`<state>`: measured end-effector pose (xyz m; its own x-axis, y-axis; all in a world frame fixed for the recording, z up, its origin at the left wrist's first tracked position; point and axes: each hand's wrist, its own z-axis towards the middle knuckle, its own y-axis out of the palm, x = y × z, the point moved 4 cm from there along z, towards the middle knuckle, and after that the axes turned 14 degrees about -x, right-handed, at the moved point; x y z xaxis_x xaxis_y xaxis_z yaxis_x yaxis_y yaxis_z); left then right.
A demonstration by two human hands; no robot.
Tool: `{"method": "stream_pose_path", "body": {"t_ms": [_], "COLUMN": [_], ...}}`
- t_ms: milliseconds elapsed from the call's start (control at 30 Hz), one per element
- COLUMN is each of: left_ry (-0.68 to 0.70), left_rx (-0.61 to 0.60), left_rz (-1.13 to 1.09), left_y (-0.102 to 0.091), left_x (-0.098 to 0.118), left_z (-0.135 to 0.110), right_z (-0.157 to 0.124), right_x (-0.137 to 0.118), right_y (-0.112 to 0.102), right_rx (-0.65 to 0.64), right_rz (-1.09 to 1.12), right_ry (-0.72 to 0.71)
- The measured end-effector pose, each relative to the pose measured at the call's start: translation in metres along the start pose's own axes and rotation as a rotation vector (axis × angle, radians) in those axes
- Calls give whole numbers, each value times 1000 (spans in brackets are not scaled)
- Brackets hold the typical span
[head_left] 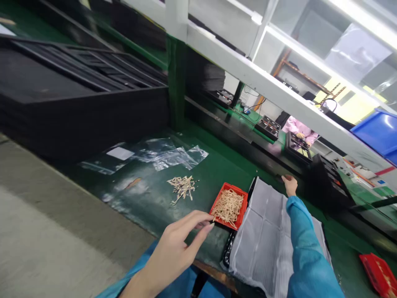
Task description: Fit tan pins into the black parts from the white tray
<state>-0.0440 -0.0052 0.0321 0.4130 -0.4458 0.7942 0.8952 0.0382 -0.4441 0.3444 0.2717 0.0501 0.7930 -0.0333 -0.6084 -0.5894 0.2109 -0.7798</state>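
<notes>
My left hand (182,238) is at the near edge of a small red tray (245,203), thumb and forefinger pinched on something too small to make out. The tray holds a heap of thin beige pieces (228,206). My right hand (290,184) reaches out beyond a grey-white, compartmented tray (263,240), close to the dark rail of the line. Its fingers are curled, and whatever they grip is hidden. To the left of the red tray, a loose pile of similar beige pieces with dark tips (182,187) lies on the green bench (149,207).
Clear plastic bags (173,155) and a white label (120,153) lie at the back left, beside a large black tray stack (93,120). Another red tray (378,273) is at far right. A co-worker in pink (299,128) handles black trays (297,147) across the line.
</notes>
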Motion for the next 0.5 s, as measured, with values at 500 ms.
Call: {"method": "stream_pose_path", "body": {"t_ms": [500], "left_ry": [43], "left_rx": [-705], "left_rz": [237], "left_y": [125], "left_x": [-66], "left_z": [-32], "right_z": [-281], "right_x": [3], "right_y": [51], "right_rx": [-754], "right_rz": [-217], "right_ry": [-495]}}
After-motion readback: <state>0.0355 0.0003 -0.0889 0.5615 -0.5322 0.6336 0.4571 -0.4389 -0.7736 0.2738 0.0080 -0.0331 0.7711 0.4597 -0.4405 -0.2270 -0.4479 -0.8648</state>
